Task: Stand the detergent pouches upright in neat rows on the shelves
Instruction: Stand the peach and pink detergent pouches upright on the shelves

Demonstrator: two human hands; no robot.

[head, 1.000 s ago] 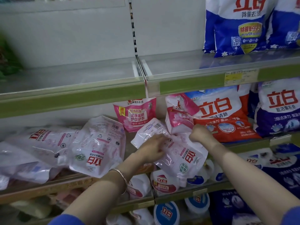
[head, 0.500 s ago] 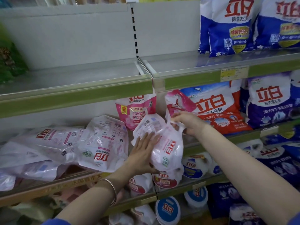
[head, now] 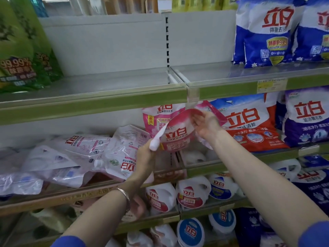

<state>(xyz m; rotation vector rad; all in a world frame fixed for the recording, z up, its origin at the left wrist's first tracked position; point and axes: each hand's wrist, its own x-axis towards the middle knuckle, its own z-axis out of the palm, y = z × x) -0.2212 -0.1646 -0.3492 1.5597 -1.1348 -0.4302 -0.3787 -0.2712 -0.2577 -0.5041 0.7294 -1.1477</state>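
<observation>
**A:** Far left, up top, green bags [head: 17, 50] stand on the upper shelf [head: 106, 82]. The stretch of shelf beside them is bare.

**B:** Drop a level and it's messier. Fallen pouches [head: 80, 152] lie in a heap on the left of the middle shelf [head: 44, 198], flat and overlapping. The one nearest the hands has its red logo upside down.

**A:** Here's the left hand [head: 145, 155], just right of that heap, with a bracelet [head: 124, 195] on the wrist. How are the fingers?

**B:** Curled tight on the lower left corner of the held pouch [head: 176, 134], right at its white edge.

**A:** And where exactly is that pouch?

**B:** In the air in front of the middle shelf, about where the two bays meet. Its pink face and red logo are toward us, and it's roughly upright, tilted a touch. Directly behind it, an upright pouch [head: 156, 118] in the same pink stands at the back of the shelf.

**A:** Right hand [head: 204, 125]?

**B:** On the pouch's upper right edge, palm toward us, fingers bent round the rim. Both hands have hold of it.

**A:** Moving right, a red-and-white bag [head: 249, 125] leans on that shelf with a purple bag [head: 308, 118] beside it. Blue bags [head: 263, 32] stand on the level above.

**B:** And under the hands there's a row of white bottles [head: 190, 195], one shelf down.
</observation>
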